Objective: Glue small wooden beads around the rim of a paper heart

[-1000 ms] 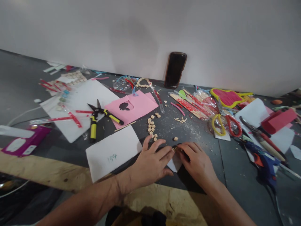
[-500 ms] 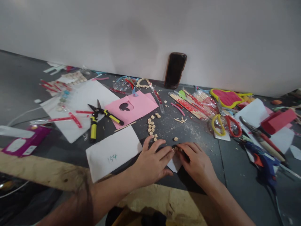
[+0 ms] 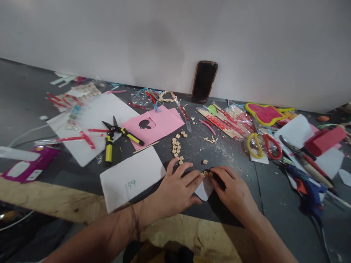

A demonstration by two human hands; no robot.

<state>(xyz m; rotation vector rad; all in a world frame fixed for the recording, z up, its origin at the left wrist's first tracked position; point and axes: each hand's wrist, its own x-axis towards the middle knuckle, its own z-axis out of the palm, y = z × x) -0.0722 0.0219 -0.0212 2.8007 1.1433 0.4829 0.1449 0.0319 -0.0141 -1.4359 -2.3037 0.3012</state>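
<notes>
My left hand [image 3: 178, 188] lies flat with its fingers spread. Its index fingertip touches a short row of small tan flower-shaped pieces [image 3: 206, 174] on the table. My right hand [image 3: 234, 188] is curled at the row's other end, thumb and fingers close together; what they pinch, if anything, is hidden, and a dark area shows beneath them. Under the row, a white paper piece [image 3: 204, 190] shows between the hands. A curved line of like flower-shaped pieces [image 3: 176, 145] runs beyond my left fingers. One loose flower-shaped piece [image 3: 205, 161] sits just past the row.
Left are a white card marked 154 [image 3: 145, 171], black-yellow pliers [image 3: 109, 148] and pink paper [image 3: 170, 122]. A phone [image 3: 204, 82] leans on the wall. Right are printed sticks [image 3: 219, 124], scissors [image 3: 255, 142], red-handled pliers [image 3: 307, 160] and a blue glue gun [image 3: 309, 190].
My right hand has shifted slightly right, so more of the small tan row shows between the hands. My left hand's fingers stay in place while its forearm has moved a little.
</notes>
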